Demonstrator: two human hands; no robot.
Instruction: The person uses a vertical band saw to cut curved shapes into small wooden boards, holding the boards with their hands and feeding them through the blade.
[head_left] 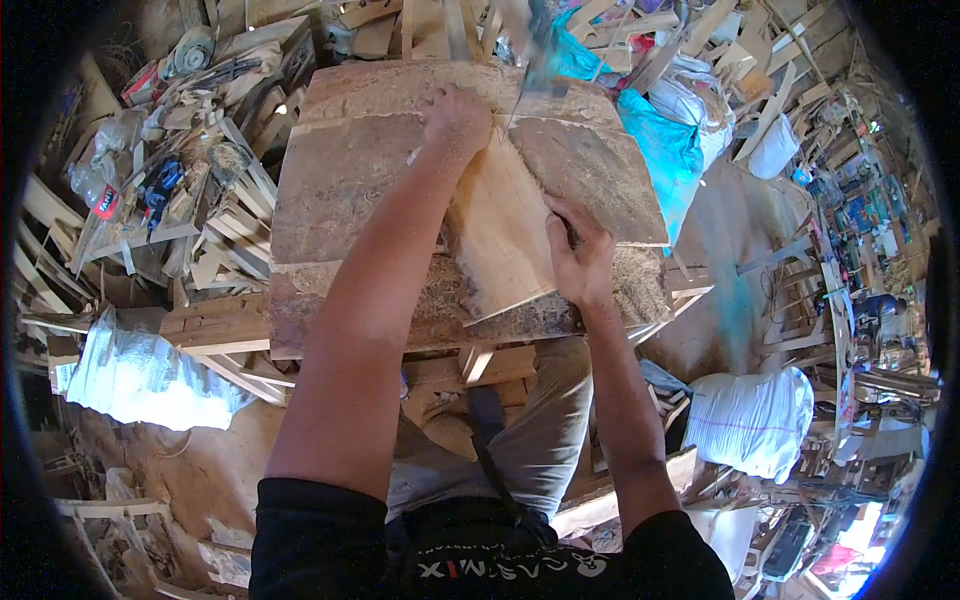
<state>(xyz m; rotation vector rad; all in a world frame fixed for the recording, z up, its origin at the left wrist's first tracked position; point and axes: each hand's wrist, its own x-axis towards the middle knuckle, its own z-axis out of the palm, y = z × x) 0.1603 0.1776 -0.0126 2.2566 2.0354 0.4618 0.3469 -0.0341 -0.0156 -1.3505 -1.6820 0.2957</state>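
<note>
A pale wooden board (508, 235) lies at a slant on a worn, sawdust-covered work table (345, 180). At its far end stands a thin upright saw blade (517, 103), with a blurred bluish part above it. My left hand (456, 122) is closed against the board's far left side, close to the blade; some of its fingers are hidden. My right hand (580, 250) grips the board's right edge nearer to me, thumb and forefinger curled round it.
Wood offcuts (235, 215) heap up on the left, beside a plastic bottle (95, 190) and a blue-black tool (160, 190). Turquoise sheeting (660, 150) hangs off the table's right side. A stuffed white sack (750, 420) stands at right, and a wrapped bundle (150, 375) at left.
</note>
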